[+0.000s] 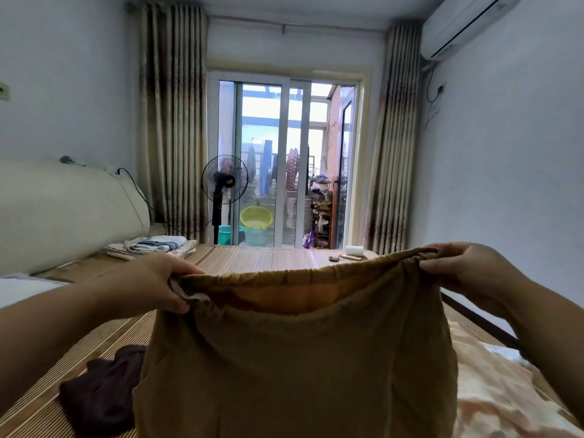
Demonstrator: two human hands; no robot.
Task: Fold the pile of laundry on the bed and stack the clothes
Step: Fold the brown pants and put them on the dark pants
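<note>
I hold a mustard-brown garment (300,358) with an elastic waistband up in front of me, above the bed (252,257). My left hand (161,286) pinches the left end of the waistband. My right hand (455,263) grips the right end. The waistband is stretched wide between them and the cloth hangs down, hiding much of the bed. A dark maroon garment (98,393) lies crumpled on the mat at lower left. Folded cloths (155,245) lie stacked at the far left of the bed.
A padded headboard (63,210) runs along the left. A patterned blanket (499,390) covers the bed's right side. A small white roll (354,250) and small items sit at the far edge. A standing fan (224,184) and a glass door are beyond the bed.
</note>
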